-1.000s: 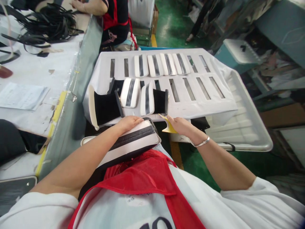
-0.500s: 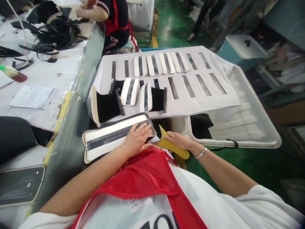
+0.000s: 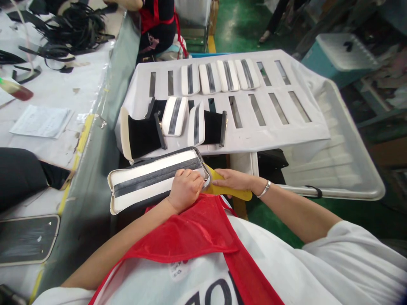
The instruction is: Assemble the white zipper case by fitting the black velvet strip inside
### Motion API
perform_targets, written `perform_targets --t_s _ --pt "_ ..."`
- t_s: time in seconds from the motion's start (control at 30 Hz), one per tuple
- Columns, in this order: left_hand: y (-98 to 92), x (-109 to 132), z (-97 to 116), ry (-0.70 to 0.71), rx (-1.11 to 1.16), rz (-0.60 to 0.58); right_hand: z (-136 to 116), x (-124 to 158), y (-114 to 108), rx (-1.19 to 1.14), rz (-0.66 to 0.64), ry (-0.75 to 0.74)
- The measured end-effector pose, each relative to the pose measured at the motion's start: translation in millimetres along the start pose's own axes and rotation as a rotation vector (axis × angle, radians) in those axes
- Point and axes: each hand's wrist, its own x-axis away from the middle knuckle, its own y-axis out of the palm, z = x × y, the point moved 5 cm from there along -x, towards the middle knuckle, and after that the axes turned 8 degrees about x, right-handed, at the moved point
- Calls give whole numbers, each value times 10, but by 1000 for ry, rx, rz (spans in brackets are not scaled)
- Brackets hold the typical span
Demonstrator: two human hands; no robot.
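A long box-shaped bag piece (image 3: 152, 180), white with a black centre stripe and dark edges, lies in front of me with its striped face up. My left hand (image 3: 187, 186) is closed over its near edge, close to the right end, with knuckles up and fingertips mostly hidden. My right hand (image 3: 233, 179) grips a flat yellow tool (image 3: 239, 194) shaped like a shoehorn. The tool's left end meets the right end of the bag piece; I cannot tell how far it reaches inside. My red apron (image 3: 184, 237) lies just below both hands.
Beyond the bag piece stands a white slotted board (image 3: 210, 146) bearing several striped pieces and black flaps (image 3: 143, 135). A translucent tub (image 3: 378, 186) sits at right. The left worktable (image 3: 41, 101) holds black straps (image 3: 76, 34), papers and a phone. A co-worker (image 3: 157, 25) sits at the far end.
My left hand has gone from lying flat on the striped face to curling over its edge. The yellow tool has shifted left against the bag piece's end. The view has tilted slightly.
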Motion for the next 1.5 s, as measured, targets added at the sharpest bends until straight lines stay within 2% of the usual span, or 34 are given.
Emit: perform_targets --t_s 0.23,0.43,0.67,0.87,1.07,1.23,1.37,1.5 --pt "-16 73 -57 0 76 90 -105 -118 0 -63 -133 -24" --pt "-6 79 -123 -35 136 128 -94 -152 17 -69 -111 28" --pt "32 134 -244 -34 291 54 -35 -185 52 -158 -59 -13" --pt "15 119 -266 13 303 0 -20 -192 92 -253 -102 39" --pt "32 90 -298 -106 383 -87 -8 -215 90 -281 -119 44" --pt "21 114 -326 -113 409 -66 25 -224 98 -307 -141 35" --pt "41 110 -308 -65 337 -80 32 -227 61 -263 -198 15" --pt "108 85 -243 -35 144 -88 7 -245 0 -221 -310 -15"
